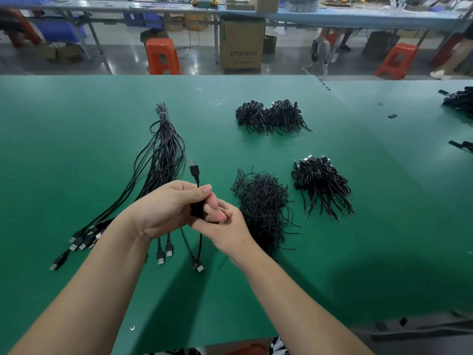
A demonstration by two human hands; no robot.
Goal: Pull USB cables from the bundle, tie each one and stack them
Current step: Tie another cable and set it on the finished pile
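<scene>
I see my two hands meet over the green bench, a little below the centre of the view. The left hand has its grip pressed together on a coiled black cable, thumb on top. The plug of this cable stands up above the fingers, toward 12 o'clock. The right hand comes from 5 o'clock; its fingers pinch the same coil from below, and one loose end hangs down between the wrists.

The bundle lies at 10 o'clock from the hands, tied at its far end with a white band, its plugs spread near my left forearm. A heap of thin ties is just beside the right hand at 3 o'clock. One stack of tied cables lies further at 2 o'clock, and a second pile at 1 o'clock, well apart.
</scene>
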